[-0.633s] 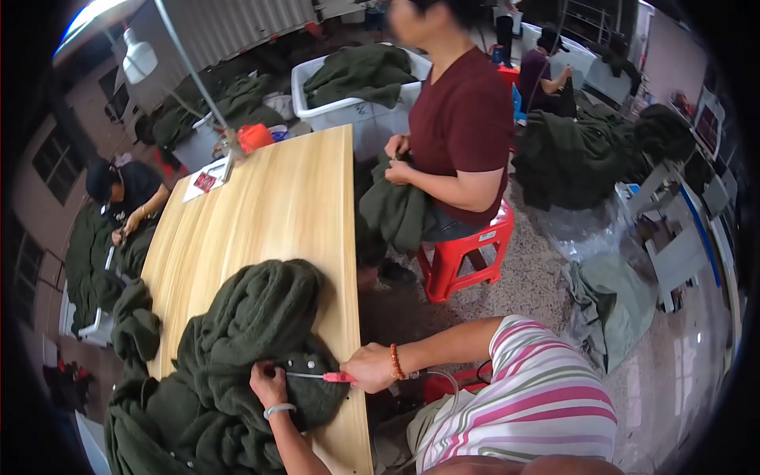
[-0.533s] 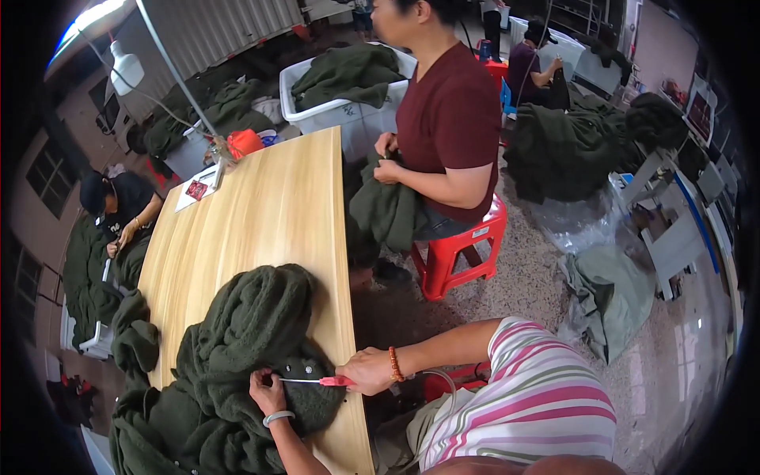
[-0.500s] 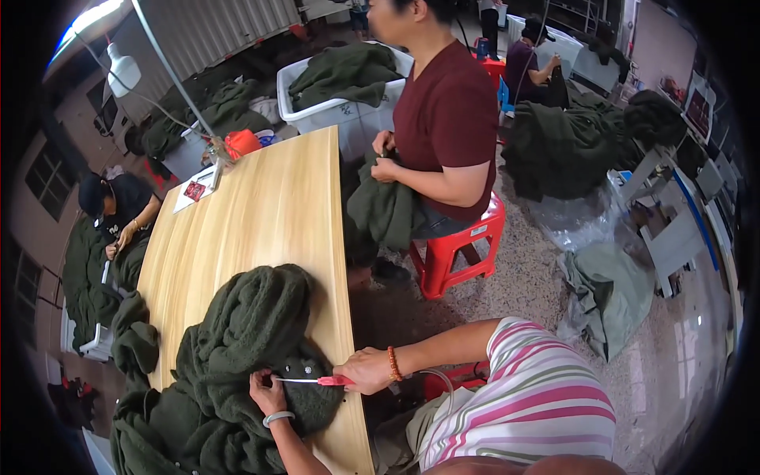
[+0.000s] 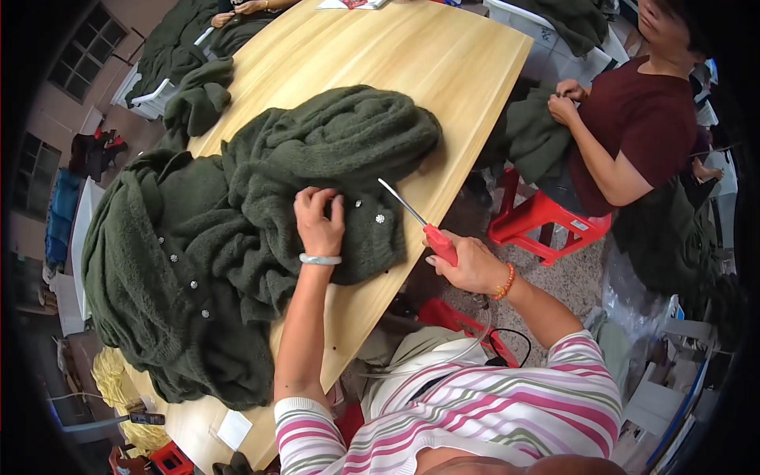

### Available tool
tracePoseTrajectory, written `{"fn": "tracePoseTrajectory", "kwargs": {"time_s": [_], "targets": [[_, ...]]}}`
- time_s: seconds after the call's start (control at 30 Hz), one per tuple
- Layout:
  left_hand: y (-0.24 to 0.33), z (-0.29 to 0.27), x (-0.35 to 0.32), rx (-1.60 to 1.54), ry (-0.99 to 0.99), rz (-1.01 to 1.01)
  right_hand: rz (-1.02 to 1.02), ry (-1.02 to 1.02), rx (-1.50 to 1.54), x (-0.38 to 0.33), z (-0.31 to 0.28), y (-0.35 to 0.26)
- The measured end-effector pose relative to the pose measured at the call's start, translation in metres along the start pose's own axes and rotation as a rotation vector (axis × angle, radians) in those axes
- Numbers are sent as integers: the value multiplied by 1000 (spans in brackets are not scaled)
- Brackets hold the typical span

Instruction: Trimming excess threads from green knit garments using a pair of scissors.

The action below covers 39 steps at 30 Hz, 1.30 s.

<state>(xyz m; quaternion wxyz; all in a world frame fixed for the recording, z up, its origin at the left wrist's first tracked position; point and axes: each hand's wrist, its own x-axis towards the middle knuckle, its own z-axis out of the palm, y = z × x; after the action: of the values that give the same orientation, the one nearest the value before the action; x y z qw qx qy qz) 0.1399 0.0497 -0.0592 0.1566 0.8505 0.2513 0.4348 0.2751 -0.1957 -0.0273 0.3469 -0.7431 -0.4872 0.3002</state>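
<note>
A dark green knit cardigan [image 4: 261, 190] lies heaped over the table, with several shiny round buttons on it. My left hand [image 4: 318, 226] rests on the knit with its fingers bent and closed on a bit of it, beside two of the buttons [image 4: 380, 219]. To its right, my right hand [image 4: 475, 265] is wrapped round a red-handled tool [image 4: 441, 245] with a narrow metal blade. The blade points up and left, its tip near the cardigan's edge; whether the two touch I cannot tell. The tool's exact kind does not show.
The wooden table [image 4: 427, 63] has its edge just below my right hand. At right, a person in a dark red shirt [image 4: 633, 119] handles green knit on a red stool [image 4: 546, 226]. Another person's hands [image 4: 237, 12] show at top left. White paper [image 4: 234, 430] lies near me.
The view has swung down and left, bringing more of the heap into sight. The tool's tip, earlier at my left fingers, is now apart from them and angled upward.
</note>
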Motion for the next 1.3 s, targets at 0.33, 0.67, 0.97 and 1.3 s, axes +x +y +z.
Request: {"fn": "tracePoseTrajectory", "kwargs": {"time_s": [0.33, 0.67, 0.97, 1.3], "targets": [[0, 25, -27, -85, -327, -141, 137, -196, -273, -24, 6, -23], [-11, 19, -22, -141, -299, -9, -11, -55, -167, -16, 2, -14], [43, 12, -32, -59, -329, 18, 34, -23, -61, -27, -12, 6], [38, 14, -41, -232, -312, -119, 125, -286, -411, -51, -25, -16]]}}
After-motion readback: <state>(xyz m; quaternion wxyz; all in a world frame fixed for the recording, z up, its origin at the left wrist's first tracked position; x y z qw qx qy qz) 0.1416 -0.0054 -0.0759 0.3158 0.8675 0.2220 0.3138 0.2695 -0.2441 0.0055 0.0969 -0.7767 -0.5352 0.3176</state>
